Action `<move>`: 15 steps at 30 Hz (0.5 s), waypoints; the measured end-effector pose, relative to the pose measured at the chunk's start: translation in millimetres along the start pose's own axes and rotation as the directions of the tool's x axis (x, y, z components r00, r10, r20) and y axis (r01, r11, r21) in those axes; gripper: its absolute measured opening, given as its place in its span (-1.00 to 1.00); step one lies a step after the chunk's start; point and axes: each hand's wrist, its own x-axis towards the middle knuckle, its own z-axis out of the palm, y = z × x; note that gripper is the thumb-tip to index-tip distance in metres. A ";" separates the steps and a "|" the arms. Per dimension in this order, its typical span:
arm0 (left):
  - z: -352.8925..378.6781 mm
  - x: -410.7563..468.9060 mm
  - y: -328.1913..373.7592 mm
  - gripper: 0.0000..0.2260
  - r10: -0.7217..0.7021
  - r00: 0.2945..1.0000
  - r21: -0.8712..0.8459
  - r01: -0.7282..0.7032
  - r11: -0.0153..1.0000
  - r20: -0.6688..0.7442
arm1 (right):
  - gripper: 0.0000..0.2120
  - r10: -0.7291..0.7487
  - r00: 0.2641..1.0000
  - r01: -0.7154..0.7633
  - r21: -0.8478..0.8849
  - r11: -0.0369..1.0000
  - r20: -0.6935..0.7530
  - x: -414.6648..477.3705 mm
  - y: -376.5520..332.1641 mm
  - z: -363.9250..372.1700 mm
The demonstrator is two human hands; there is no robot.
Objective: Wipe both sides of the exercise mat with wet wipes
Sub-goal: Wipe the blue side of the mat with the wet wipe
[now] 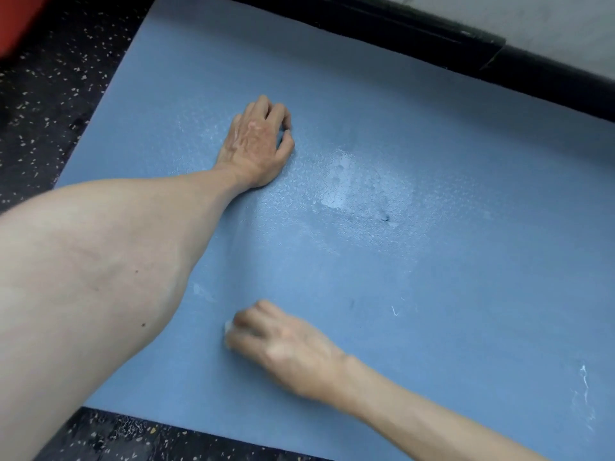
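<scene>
I am wiping the upper face of the exercise mat [466, 134], which lies flat on the speckled floor [50, 94] with its far edge along the black skirting [432, 41]. To do this step well I want overlapping strokes under flat, even pressure, worked from the near edge toward the far one so no strip is skipped. The white streaks [584, 377] toward the mat's right end and the dark speck [386, 218] look to me not yet wiped.

The right grip [283, 347] sits close to the mat's near edge, knuckles up and blurred. Its fingers curl over the wet wipe [228, 328], of which only a white scrap shows. The left grip [258, 144] braces mid-mat with the heel down, fingers curled under and nothing visibly in them, and the arm straight. A wet sheen [339, 184] lies just beside it.
</scene>
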 end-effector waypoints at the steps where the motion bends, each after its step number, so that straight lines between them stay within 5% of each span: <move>1: 0.1 -0.7 0.1 -0.81 0.005 1.000 0.016 -0.005 1.000 -0.003 | -0.70 0.038 0.998 -0.039 -0.035 0.999 -0.046 6.3 12.1 -6.4; 5: 1.9 -7.8 5.6 -0.81 -0.038 0.998 0.073 0.041 0.996 -0.048 | -0.93 0.247 0.891 -0.303 -0.093 0.949 -0.381 24.8 51.2 -29.0; 11: 2.1 -87.0 43.0 -0.82 0.029 0.997 -0.074 -0.034 0.997 -0.072 | -0.85 0.000 0.999 -0.003 -0.070 0.998 -0.044 -34.6 17.3 -13.3; 15: -4.5 -126.3 58.8 -0.77 0.100 0.994 -0.104 -0.096 0.990 0.033 | -0.84 0.171 0.930 -0.245 -0.203 0.948 -0.325 -28.6 70.5 -57.9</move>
